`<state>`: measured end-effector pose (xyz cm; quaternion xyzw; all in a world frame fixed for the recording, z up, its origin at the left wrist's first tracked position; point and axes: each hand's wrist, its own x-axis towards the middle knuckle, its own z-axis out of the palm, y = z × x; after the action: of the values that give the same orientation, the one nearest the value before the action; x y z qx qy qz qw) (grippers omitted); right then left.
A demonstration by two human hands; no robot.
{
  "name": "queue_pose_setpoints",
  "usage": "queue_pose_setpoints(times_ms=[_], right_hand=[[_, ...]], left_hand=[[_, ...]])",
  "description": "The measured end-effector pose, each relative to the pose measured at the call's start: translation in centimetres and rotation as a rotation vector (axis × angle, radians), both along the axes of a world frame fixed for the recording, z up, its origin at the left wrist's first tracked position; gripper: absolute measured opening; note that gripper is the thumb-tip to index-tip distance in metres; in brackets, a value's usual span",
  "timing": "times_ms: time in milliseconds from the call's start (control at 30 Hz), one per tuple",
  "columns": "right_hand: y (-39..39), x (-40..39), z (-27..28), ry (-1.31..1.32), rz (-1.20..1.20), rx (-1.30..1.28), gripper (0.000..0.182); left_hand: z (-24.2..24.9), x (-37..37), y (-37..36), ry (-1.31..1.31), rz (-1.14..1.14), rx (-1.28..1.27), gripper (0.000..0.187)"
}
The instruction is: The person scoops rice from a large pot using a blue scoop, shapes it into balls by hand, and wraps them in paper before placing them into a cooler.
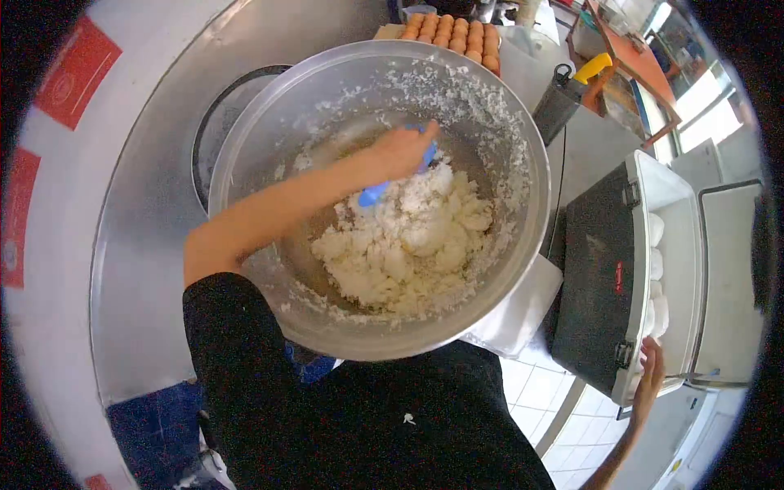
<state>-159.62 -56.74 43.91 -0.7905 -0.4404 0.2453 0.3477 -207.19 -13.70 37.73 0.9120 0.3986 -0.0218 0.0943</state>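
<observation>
A large metal pot [282, 325] holds a heap of white, crumbly rice-like food [384, 265], with bits stuck to its inner wall. Over the heap, my left hand [402, 153] is closed around a blue tool [373, 194]; its full shape is partly hidden by the hand. At the lower right, my right hand [651, 367] is at the near edge of an open black and white cooler [600, 278], fingers fairly straight, nothing visible in them. White rounded bundles [656, 263] lie inside the cooler, just beyond that hand.
Brown eggs [457, 34] stand in a tray behind the pot. Right of them is a dark container [554, 102] with a yellow-handled item [594, 67]. A white plastic surface [523, 310] sits between pot and cooler. The cooler's lid [731, 278] hangs open at the right.
</observation>
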Motion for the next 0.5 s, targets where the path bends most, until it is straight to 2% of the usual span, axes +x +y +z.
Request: queue_pose_setpoints(times_ms=[67, 100, 133, 167, 200, 267, 300, 367, 400, 467, 500], right_hand=[[-1.9, -0.2, -2.0, -0.056, -0.120, -0.011, 0.041], [-2.8, 0.3, -3.6, -0.213, -0.181, 0.063, 0.041], [-3.6, 0.3, -4.6, -0.371, -0.241, 0.134, 0.041], [-2.3, -1.8, -3.5, -0.348, -0.365, 0.099, 0.041], [-2.8, -1.5, -3.6, -0.337, -0.372, 0.075, 0.041], [-3.0, -0.1, -4.2, -0.285, -0.444, 0.042, 0.040], [-3.1, -0.1, -4.5, -0.319, -0.438, 0.059, 0.039], [-2.6, -1.0, -4.2, -0.321, -0.447, 0.057, 0.039], [-2.7, -1.0, -4.3, -0.338, -0.474, 0.057, 0.038], [-3.2, 0.1, -5.0, -0.324, -0.456, 0.041, 0.038], [-3.5, 0.1, -5.1, -0.336, -0.453, 0.078, 0.038]], left_hand=[[-0.4, -1.1, 2.6, -0.031, -0.002, 0.051, 0.047], [-0.7, -1.8, 3.5, -0.065, 0.006, 0.120, 0.044], [0.0, -3.0, 3.8, -0.115, -0.083, 0.165, 0.041], [1.3, -3.9, 3.8, -0.164, -0.171, 0.206, 0.038], [2.1, -4.5, 3.0, -0.152, -0.181, 0.183, 0.038], [4.6, -5.5, -0.8, -0.278, -0.078, -0.031, 0.029], [5.1, -5.4, -2.7, -0.266, -0.066, -0.032, 0.029], [5.6, -4.5, -6.2, 0.015, 0.152, -0.433, 0.021], [5.4, -3.8, -7.2, 0.025, 0.172, -0.435, 0.021], [4.4, -1.8, -9.1, 0.100, 0.320, -0.604, 0.027], [2.4, -1.4, -10.1, 0.106, 0.340, -0.616, 0.027]])
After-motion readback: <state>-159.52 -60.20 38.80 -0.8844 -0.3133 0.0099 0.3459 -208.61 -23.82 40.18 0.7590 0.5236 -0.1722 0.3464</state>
